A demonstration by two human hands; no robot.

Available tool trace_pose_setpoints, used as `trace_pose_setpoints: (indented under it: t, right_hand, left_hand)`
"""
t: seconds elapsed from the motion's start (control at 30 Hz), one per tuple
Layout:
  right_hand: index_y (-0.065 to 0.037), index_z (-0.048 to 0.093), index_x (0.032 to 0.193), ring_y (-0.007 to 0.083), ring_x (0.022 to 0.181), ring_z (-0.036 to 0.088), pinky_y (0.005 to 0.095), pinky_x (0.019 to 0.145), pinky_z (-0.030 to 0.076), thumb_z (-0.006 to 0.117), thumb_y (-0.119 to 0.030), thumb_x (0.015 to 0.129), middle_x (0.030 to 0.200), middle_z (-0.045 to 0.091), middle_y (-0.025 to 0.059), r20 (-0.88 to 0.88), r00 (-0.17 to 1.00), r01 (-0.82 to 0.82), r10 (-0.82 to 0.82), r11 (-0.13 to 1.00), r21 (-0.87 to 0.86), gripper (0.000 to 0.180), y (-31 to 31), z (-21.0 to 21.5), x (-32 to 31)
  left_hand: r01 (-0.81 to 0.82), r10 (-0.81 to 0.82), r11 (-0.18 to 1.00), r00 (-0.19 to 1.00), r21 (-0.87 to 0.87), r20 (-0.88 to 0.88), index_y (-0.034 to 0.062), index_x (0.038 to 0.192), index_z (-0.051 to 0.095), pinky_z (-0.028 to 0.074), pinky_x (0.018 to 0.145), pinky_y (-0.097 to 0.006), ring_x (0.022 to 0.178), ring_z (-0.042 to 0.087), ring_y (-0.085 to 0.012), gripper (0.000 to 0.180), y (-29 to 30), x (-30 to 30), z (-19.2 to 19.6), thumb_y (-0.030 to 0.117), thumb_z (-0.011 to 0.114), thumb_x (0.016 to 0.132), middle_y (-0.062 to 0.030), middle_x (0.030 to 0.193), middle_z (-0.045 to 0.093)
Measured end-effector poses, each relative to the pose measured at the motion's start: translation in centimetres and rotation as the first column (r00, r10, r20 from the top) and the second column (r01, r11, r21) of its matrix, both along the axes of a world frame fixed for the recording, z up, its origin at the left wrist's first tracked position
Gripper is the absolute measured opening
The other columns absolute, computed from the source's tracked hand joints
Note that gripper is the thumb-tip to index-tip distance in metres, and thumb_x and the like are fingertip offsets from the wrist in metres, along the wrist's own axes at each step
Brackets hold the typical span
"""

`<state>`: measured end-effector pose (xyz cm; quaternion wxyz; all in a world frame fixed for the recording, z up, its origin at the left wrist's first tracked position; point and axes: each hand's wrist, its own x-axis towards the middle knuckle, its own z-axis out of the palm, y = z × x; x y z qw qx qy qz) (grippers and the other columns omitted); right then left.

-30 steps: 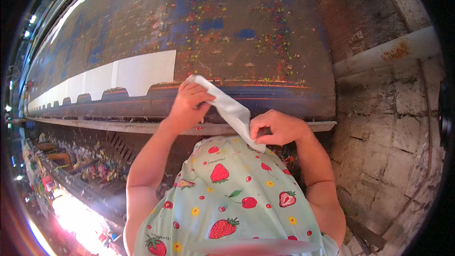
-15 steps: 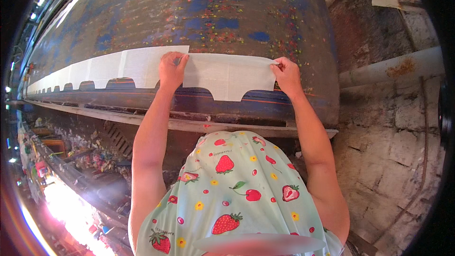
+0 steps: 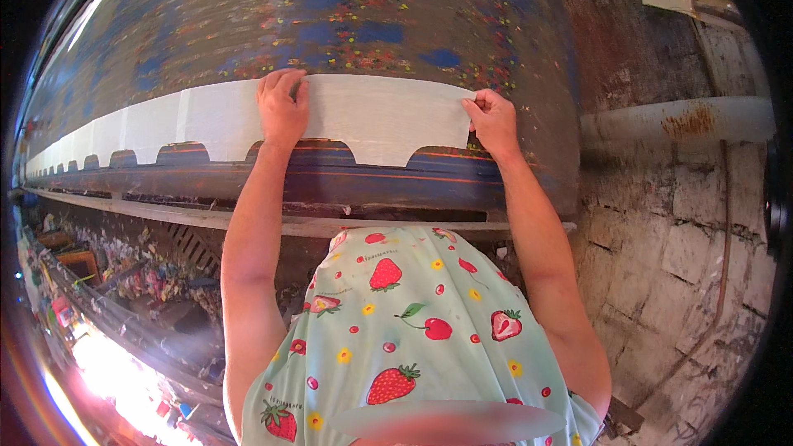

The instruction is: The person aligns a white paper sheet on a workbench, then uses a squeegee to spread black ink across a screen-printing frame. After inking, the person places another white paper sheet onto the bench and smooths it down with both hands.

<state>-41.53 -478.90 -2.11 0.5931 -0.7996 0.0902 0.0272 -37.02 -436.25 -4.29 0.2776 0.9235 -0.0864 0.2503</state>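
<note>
A white cut piece of fabric [image 3: 388, 116] with a notched lower edge lies flat on a long paint-stained table [image 3: 330, 16]. My left hand [image 3: 282, 103] presses flat on its left end, where it meets the previous white piece [image 3: 215, 120]. My right hand [image 3: 493, 118] pinches its right edge, fingers closed on the cloth. Both forearms reach up from the lower edge, over my green strawberry-print garment [image 3: 413, 339].
A row of the same white pieces [image 3: 99, 136] runs off to the left along the table's near edge. A rusty white pipe [image 3: 677, 120] crosses a stone wall [image 3: 677, 264] at right. Cluttered scraps and boxes [image 3: 91, 272] lie below the table at left.
A second ago both hands held the white piece crumpled near my chest. They have since lifted it, spread it out and laid it flat on the table beside the row.
</note>
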Motion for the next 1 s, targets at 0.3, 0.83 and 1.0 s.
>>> trace_pose_setpoints:
  t: [0.3,0.83,1.0]
  right_hand:
    - [0.002,0.076,0.109,0.0076,0.066,0.066,0.0281,0.054,0.051,0.076,-0.011,0.107,0.085,0.076,0.0035,0.007,0.999,0.033,-0.033,0.999,0.001,0.013,0.0,-0.4,0.3]
    - [-0.008,0.073,0.138,0.0103,0.060,0.055,0.0282,0.049,0.044,0.062,-0.018,0.116,0.082,0.063,-0.0011,-0.160,0.962,0.268,-0.220,0.863,0.428,0.027,-2.5,-0.4,0.7]
    - [-0.003,0.068,0.141,0.0113,0.056,0.052,0.0283,0.045,0.040,0.061,-0.018,0.116,0.079,0.059,0.0019,0.106,0.994,-0.044,0.015,0.960,0.277,0.030,-2.7,-2.1,3.2]
  left_hand:
    - [0.201,-0.070,0.884,0.950,0.422,-0.304,-0.0076,0.175,0.030,0.014,0.141,-0.061,0.174,0.014,-0.0491,0.102,-9.7,-5.0,1.2,0.067,0.056,0.111,-0.0283,0.186,0.023]
    - [0.404,-0.569,0.792,0.760,-0.457,-0.314,-0.0073,0.175,0.029,0.026,0.138,-0.056,0.166,0.033,-0.0520,0.095,-25.7,-8.8,2.0,0.038,0.073,0.104,-0.0346,0.179,0.033]
    - [0.459,-0.812,0.422,0.575,-0.781,-0.101,-0.0018,0.163,0.049,0.046,0.123,-0.051,0.148,0.058,-0.0389,0.081,-21.3,-11.2,10.3,0.023,0.082,0.093,-0.0232,0.161,0.060]
